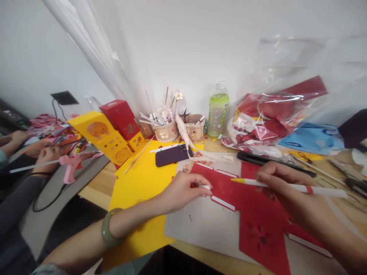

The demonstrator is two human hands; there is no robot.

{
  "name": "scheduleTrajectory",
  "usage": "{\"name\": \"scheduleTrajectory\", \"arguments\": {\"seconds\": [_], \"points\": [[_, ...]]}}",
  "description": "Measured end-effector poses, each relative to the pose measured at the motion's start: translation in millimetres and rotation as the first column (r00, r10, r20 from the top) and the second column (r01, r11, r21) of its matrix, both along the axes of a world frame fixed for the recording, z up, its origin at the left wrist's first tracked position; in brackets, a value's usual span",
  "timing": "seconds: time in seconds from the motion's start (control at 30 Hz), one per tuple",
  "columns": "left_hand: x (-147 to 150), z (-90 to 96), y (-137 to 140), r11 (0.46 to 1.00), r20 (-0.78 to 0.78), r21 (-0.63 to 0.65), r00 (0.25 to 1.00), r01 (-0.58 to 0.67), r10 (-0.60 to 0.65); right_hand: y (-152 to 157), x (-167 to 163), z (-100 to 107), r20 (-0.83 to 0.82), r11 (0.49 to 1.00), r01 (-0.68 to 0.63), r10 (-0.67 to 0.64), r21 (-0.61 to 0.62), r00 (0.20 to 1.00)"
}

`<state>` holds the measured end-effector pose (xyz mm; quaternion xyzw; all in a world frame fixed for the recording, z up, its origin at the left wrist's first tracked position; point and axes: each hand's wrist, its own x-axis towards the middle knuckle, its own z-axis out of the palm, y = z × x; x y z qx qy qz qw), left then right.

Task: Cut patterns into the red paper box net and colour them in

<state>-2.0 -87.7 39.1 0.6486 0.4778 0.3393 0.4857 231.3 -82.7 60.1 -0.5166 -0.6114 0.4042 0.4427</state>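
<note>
My right hand (289,183) pinches a white marker pen (327,191) with a yellow tip and a red ring, its tip pointing left above red cut card. In the fingers of my left hand (186,191) is a small white cap (205,187), partly covered by the fingers. Below both hands lies the red card (249,221), with white strips along its flaps and flower-shaped cutouts. It rests on a grey board (200,233), beside yellow card (137,191) that lies under my left forearm.
A dark phone (173,155), lace ribbon (215,156), pen baskets (165,132) and a green-labelled bottle (218,110) stand or lie behind my hands. Yellow (100,133) and red boxes (122,118) lean left. A co-worker's hands (47,156) are near a pink glue gun (70,168). A black cutter (275,164) lies right.
</note>
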Motion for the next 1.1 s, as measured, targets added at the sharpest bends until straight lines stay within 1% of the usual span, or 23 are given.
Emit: {"name": "scheduleTrajectory", "arguments": {"seconds": [0.07,0.13,0.27,0.37,0.53,0.67,0.77,0.9,1.0,1.1], "points": [[6,4.0,-8,0.999,0.031,-0.03,0.999,0.025,-0.024,-7,-4,6,0.052,0.996,-0.059,0.055,0.06,0.997],[10,8.0,-13,0.998,0.063,-0.053,0.997,0.037,-0.034,-13,-8,9,0.097,0.988,-0.126,0.118,0.088,0.988],[12,12.8,-17,0.995,0.088,-0.085,0.995,0.05,-0.043,-18,-12,6,0.057,0.985,-0.143,0.138,0.1,0.989],[11,15.5,-21,0.994,0.07,-0.087,0.996,0.064,-0.058,-18,-12,2,0.056,0.971,-0.214,0.209,0.109,0.976],[12,20.9,-26,0.992,-0.007,0.002,0.992,0.126,-0.126,-18,-14,3,0.117,0.936,-0.341,0.331,0.082,0.936],[16,21.2,-29,0.979,-0.064,0.077,0.981,0.19,-0.185,-19,-20,4,0.009,0.903,-0.43,0.43,-0.012,0.903],[21,20.8,-31,0.972,-0.075,0.089,0.975,0.217,-0.211,-21,-21,1,-0.045,0.902,-0.426,0.424,-0.065,0.905],[26,21.8,-34,0.977,-0.044,0.065,0.978,0.205,-0.202,-22,-20,-6,-0.09,0.904,-0.417,0.409,-0.095,0.908],[30,21.2,-35,0.984,0.007,-0.002,0.984,0.178,-0.178,-21,-20,-9,-0.119,0.901,-0.422,0.41,-0.101,0.904],[33,20.2,-34,0.973,0.08,-0.106,0.977,0.206,-0.198,-16,-21,-9,-0.157,0.894,-0.436,0.418,-0.104,0.895]]}}
